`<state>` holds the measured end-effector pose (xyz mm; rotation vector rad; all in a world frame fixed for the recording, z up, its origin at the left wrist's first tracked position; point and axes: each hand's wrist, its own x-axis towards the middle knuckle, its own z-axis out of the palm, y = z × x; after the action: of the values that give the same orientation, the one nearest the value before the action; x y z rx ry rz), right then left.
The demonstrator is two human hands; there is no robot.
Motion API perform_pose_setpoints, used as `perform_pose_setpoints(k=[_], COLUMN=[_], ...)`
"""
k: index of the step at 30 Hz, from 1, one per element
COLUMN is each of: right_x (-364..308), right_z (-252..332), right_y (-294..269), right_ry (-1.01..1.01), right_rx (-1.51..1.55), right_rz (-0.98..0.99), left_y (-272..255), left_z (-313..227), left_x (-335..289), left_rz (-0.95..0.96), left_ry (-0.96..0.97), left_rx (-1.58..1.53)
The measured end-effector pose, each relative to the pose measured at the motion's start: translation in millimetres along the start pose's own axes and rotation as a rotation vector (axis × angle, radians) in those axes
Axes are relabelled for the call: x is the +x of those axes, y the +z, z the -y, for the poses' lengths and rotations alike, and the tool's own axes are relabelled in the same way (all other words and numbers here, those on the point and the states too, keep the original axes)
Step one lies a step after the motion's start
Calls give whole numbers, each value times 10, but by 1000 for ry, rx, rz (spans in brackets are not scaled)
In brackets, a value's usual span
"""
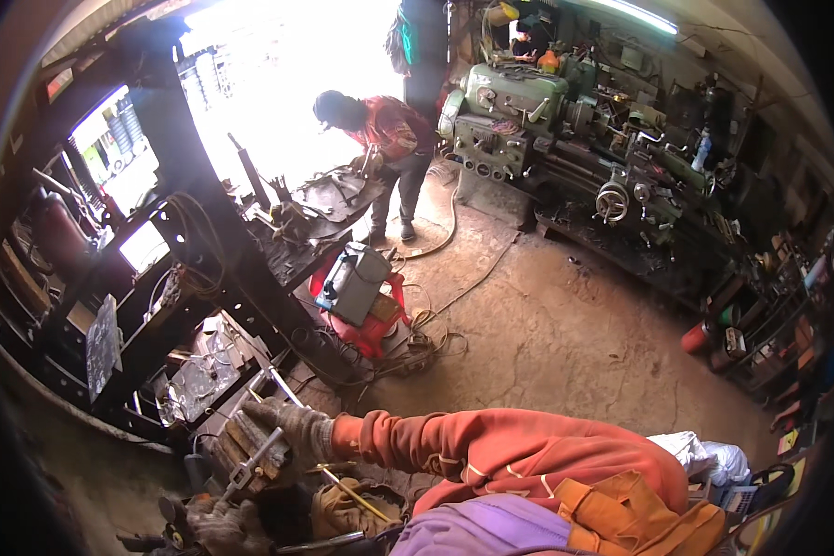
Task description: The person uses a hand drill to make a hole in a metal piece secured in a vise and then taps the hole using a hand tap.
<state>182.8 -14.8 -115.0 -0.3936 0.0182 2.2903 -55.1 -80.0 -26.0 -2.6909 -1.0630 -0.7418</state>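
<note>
Purple cloth (491, 526) and an orange sleeve (528, 445) bulk nearest, reaching across the worker's cluttered corner. From the left, a dark steel frame (162, 111) stands against a glaring doorway (278, 56), a grey plate (102, 347) leaning on its lower part. Below it, the gloved left hand (222, 524) is at the lower end of a metal tool (250, 463); it's too dim for me to tell how tightly the fingers close. That tool lies slanted against brown blocks (241, 440); the gloved right hand (296, 426) is over them, its grip hidden from me. Further right, a grey case (354, 283) sits on a red plastic stool (371, 338), and a co-worker (394, 130) bends over a workbench (338, 195). Worn, brownish floor (565, 343) spreads to a green lathe (510, 97) along the wall, under a lit tube (639, 14). White bags (704, 454) slump at lower right.
</note>
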Motion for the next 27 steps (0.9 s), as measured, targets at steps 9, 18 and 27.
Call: perform_pose_setpoints(k=[9,18,27], right_x=[-150,-64,-5], right_z=[-2,192,17], right_y=[49,-177,-368], right_ry=[-455,-1190,-1083], right_rx=[-483,-1601,-1724], right_rz=[-6,109,-172], left_y=[551,670,-164], left_z=[573,-66,-761], left_x=[840,1320,259], left_rz=[23,241,607], left_ry=[-193,18,40], left_rx=[-19,-220,-306])
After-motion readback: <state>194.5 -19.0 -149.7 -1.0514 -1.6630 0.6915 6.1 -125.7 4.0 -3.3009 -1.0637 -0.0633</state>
